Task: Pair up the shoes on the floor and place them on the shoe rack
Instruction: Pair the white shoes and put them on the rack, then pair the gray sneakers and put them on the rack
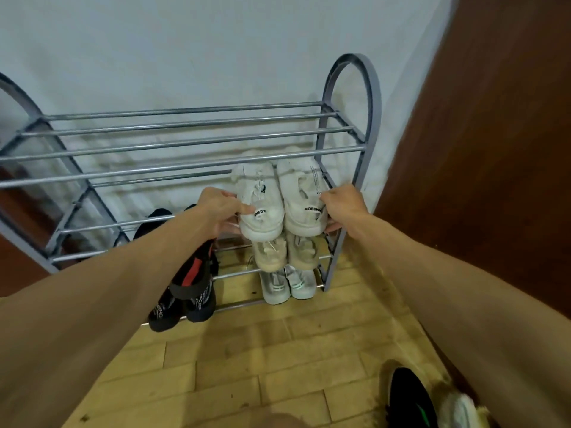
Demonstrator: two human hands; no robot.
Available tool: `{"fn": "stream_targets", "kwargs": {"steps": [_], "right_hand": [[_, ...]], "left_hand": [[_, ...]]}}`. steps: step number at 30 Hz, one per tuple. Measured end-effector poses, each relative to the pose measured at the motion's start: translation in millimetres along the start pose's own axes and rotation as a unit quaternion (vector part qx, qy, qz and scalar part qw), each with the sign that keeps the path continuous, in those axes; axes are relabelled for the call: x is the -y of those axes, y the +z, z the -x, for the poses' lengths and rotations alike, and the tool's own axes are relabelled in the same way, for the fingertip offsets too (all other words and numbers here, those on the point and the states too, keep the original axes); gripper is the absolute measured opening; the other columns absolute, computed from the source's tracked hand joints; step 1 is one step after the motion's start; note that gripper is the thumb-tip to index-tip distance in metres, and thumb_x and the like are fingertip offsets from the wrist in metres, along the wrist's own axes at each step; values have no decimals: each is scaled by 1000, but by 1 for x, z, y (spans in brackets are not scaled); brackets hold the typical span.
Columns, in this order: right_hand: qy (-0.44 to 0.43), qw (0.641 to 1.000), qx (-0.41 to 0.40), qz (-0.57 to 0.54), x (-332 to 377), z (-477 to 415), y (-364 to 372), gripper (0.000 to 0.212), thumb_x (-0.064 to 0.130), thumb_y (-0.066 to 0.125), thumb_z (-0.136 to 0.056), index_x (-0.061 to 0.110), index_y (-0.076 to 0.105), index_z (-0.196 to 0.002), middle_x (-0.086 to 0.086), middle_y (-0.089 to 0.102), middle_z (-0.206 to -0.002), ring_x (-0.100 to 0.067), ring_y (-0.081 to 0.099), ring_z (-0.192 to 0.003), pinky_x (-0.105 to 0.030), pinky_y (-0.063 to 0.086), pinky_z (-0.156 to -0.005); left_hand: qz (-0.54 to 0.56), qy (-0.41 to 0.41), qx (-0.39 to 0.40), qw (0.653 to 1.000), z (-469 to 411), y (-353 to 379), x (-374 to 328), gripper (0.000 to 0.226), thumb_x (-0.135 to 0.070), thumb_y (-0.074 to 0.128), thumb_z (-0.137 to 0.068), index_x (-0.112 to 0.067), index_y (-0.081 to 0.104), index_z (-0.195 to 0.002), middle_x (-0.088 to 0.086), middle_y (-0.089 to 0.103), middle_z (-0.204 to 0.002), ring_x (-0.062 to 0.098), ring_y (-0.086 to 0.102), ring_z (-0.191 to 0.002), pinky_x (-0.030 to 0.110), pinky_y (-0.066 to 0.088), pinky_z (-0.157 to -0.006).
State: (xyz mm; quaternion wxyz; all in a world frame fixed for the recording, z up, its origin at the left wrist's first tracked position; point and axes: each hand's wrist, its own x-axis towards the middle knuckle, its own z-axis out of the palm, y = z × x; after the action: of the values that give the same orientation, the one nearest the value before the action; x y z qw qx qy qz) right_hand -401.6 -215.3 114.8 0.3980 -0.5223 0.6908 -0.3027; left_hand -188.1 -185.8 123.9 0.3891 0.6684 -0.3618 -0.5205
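Note:
A pair of white sneakers lies side by side on the second tier of the grey metal shoe rack (185, 143), at its right end. My left hand (221, 210) grips the heel of the left white sneaker (258, 199). The right white sneaker (304, 196) is held at its outer side by my right hand (343, 206). Below them sit a beige pair (285, 251) and, on the lowest tier, a pale grey-white pair (287, 284). A black pair with red trim (188, 291) rests on the lower tiers to the left, partly behind my left forearm.
The rack stands against a pale wall (185, 41), with a brown wooden door (494, 149) just to its right. On the wooden floor (262, 366) at the lower right lie a black shoe with green marks (411, 400) and a white fluffy shoe (463, 409).

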Motion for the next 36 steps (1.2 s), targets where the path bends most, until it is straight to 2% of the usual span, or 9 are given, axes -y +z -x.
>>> {"fn": "stream_targets", "kwargs": {"steps": [8, 11, 13, 16, 19, 21, 26, 29, 36], "right_hand": [[-36, 995, -62, 63, 0, -35, 18, 43, 32, 36, -103, 3, 67, -92, -11, 64, -84, -31, 65, -89, -47, 57, -78], [-10, 997, -68, 19, -6, -35, 20, 45, 34, 32, -104, 8, 58, -78, -3, 52, -69, -24, 57, -80, -31, 45, -52], [-6, 999, -45, 0, -7, -32, 17, 47, 38, 31, -103, 11, 56, -74, -3, 56, -73, -22, 58, -80, -28, 43, -52], [-14, 1000, 8, -17, -12, -16, 9, 39, 33, 40, -102, 5, 65, -112, -10, 65, -105, -28, 64, -100, -41, 58, -82], [-28, 999, 9, -12, -25, 10, -7, 34, 25, 47, -99, 7, 62, -124, -9, 63, -114, -28, 64, -102, -46, 53, -95], [-38, 999, 10, 14, -38, 31, -21, 33, 21, 50, -97, 11, 60, -128, -3, 62, -116, -21, 60, -106, -44, 50, -100], [-10, 998, 35, 59, -86, 98, -64, 37, 16, 56, -95, 11, 58, -132, -8, 62, -129, -24, 62, -105, -29, 55, -72], [25, 995, 77, 62, -122, 140, -90, 40, 16, 57, -95, 9, 54, -134, -11, 56, -135, -27, 59, -108, -22, 47, -55], [127, 983, 120, 60, -218, 213, -160, 42, 14, 53, -98, 7, 49, -140, -22, 54, -136, -36, 57, -119, -43, 51, -98]], "left_hand": [[-9, -6, -5, 1000, -34, 7, -6, 49, 5, 70, -79, 4, 48, -123, 21, 63, -112, 28, 63, -72, 38, 56, -44], [-10, 14, -19, 1000, -33, 13, -2, 15, 0, 67, -84, -5, 54, -90, 11, 61, -89, 20, 60, -65, 30, 56, -42], [-19, 21, -14, 999, -32, 17, 0, 20, -4, 61, -90, -13, 51, -75, 10, 60, -90, 16, 57, -67, 32, 56, -57], [7, 11, 10, 1000, -15, 23, 1, 7, -6, 53, -94, -6, 61, -95, 14, 62, -111, 16, 59, -76, 31, 52, -75], [15, 38, -66, 997, 14, 37, 12, 45, -12, 54, -93, -6, 40, -136, 7, 53, -120, 23, 56, -100, 35, 49, -83], [50, 54, -119, 990, 46, 50, 21, 48, -16, 56, -89, -14, 39, -134, 6, 51, -119, 26, 55, -108, 39, 50, -93], [-23, 19, 55, 998, 138, 101, 39, 17, -20, 59, -88, -19, 53, -104, 3, 56, -96, 21, 54, -95, 36, 48, -84], [-99, 41, 159, 981, 187, 134, 41, 24, -22, 59, -89, -19, 58, -113, 3, 61, -111, 19, 59, -102, 36, 48, -92], [-221, 42, 244, 943, 260, 210, 105, 26, -22, 56, -89, -20, 60, -115, 2, 59, -109, 18, 59, -104, 33, 46, -92]]}}
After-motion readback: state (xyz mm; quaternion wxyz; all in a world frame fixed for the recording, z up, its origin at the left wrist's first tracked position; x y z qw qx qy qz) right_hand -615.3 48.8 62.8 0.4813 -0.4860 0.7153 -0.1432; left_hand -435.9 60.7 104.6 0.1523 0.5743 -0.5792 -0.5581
